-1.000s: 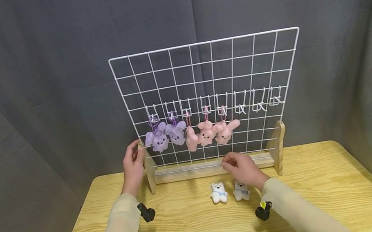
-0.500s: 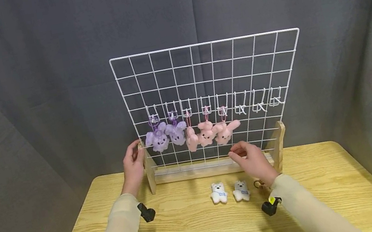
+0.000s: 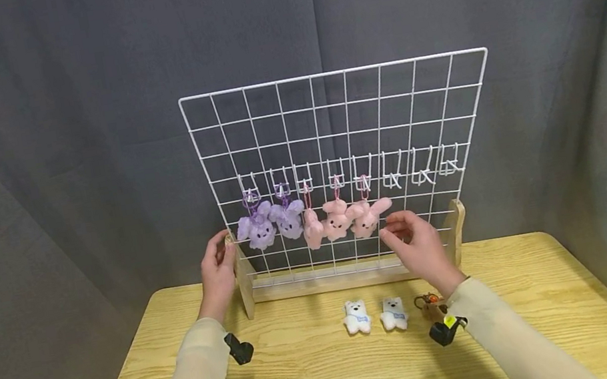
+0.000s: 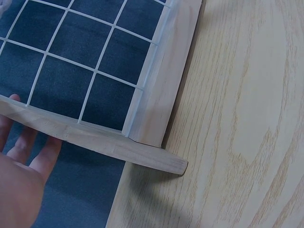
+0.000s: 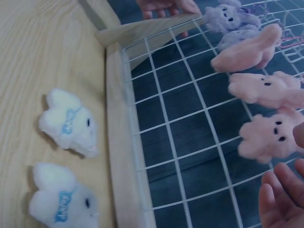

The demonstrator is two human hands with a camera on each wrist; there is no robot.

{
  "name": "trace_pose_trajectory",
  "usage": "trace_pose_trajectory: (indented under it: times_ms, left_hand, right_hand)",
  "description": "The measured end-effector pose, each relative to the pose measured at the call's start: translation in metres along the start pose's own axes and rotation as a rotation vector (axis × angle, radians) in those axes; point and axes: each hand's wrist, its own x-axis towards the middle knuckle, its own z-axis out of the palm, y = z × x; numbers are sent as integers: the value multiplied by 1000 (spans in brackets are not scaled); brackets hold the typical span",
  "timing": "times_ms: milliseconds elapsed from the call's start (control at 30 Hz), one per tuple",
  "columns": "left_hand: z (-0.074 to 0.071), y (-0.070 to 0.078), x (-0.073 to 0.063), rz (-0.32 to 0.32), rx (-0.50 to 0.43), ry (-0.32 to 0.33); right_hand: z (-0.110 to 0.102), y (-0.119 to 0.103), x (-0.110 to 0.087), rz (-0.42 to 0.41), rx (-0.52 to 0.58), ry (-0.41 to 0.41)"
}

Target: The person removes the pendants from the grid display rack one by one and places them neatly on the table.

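At the rack's left end my left hand (image 3: 217,274) grips the wooden side post (image 4: 90,142), its fingers passing behind the wood in the left wrist view. My right hand (image 3: 419,250) is in front of the white wire grid (image 3: 384,94), fingers loosely bent and holding nothing. Its fingertips are close to the rightmost pink plush bunny (image 5: 273,137). Two more pink bunnies (image 3: 336,219) and two purple ones (image 3: 259,227) hang on hooks to the left. Two white plush bears (image 3: 356,317) lie on the table before the rack.
Several bare white hooks (image 3: 423,175) hang along the grid's right side. A small brown and orange item with a ring (image 3: 433,302) lies partly hidden by my right wrist. The wooden table (image 3: 312,377) meets a grey curtain (image 3: 90,152) behind.
My right hand has moved up and to the right, from the rack's base bar to beside the rightmost pink bunny, uncovering the right bear and the ringed item. The left hand stays put.
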Motion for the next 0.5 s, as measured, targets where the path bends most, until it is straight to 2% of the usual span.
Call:
trace_pose_trajectory:
  times_ms: [200,500]
  left_hand:
    - [0,0,-1,0,-7,-7]
    - [1,0,-1,21,-8,3]
  right_hand:
    - [-6,-8,3,-37,6,-8]
    - [-10,-15,7,-16,74,5]
